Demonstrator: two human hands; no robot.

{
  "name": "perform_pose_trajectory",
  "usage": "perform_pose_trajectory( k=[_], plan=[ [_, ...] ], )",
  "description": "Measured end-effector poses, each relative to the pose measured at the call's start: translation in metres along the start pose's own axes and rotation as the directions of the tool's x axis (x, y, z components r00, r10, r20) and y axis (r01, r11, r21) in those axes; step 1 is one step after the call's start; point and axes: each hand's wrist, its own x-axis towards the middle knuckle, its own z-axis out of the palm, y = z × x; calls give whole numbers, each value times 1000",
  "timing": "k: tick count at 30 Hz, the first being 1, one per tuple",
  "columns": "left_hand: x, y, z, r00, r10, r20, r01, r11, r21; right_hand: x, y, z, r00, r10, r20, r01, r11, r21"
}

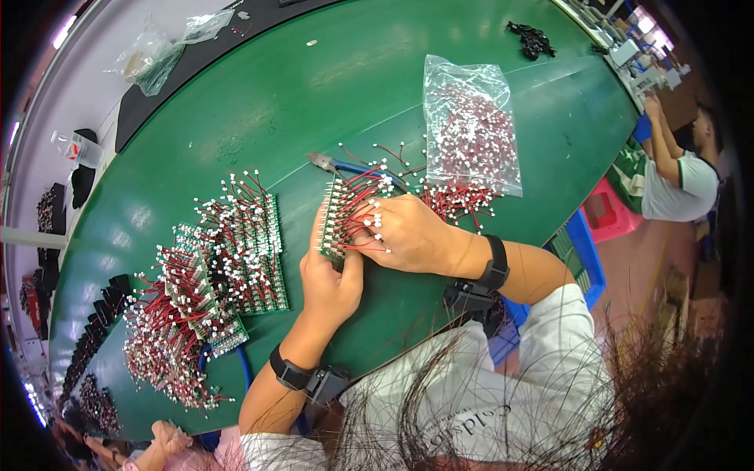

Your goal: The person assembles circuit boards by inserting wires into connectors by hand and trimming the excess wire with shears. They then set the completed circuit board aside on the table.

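Observation:
Near the middle of the table, a narrow green circuit board panel (333, 212) stands tilted, its right side bristling with red and black wires ending in small white connectors. My left hand (330, 284) grips its lower end between thumb and fingers. Against the wired side, my right hand (412, 234) has its fingers pinched together among the wires; the exact wire in the fingertips is hidden. Just beyond the board lies a pair of cutters with blue handles (345, 166). Loose connector wires (459, 201) are heaped beside my right hand, below a clear bag (473, 125) full of more.
Wired board panels (255, 247) stand stacked to my left, with another wired bunch (177, 314) nearer. A blue crate (593, 271) and pink stool (606, 212) are beyond the right table edge, near a co-worker (682, 184). Crumpled black plastic (532, 41) lies at the far side.

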Motion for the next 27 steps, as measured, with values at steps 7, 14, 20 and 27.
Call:
perform_pose_trajectory(
  k=[7, 14, 20, 27],
  plan=[
    [-1, 5, 0, 996, -71, -44, 71, 997, -8, 0, 5, 2, 999, -38, -8, 38, 999, -12],
    [-4, 5, 0, 993, -116, -26, 116, 993, 4, 3, 5, -2, 994, -109, 33, 109, 994, -21],
    [1, 0, 2, 960, -229, -159, 188, 953, -239, 9, -2, -8, 989, 139, 56, -140, 990, 2],
    [4, 1, -2, 907, -363, -211, 251, 872, -421, 8, 8, -13, 999, 46, 3, -46, 981, 188]
  ],
)
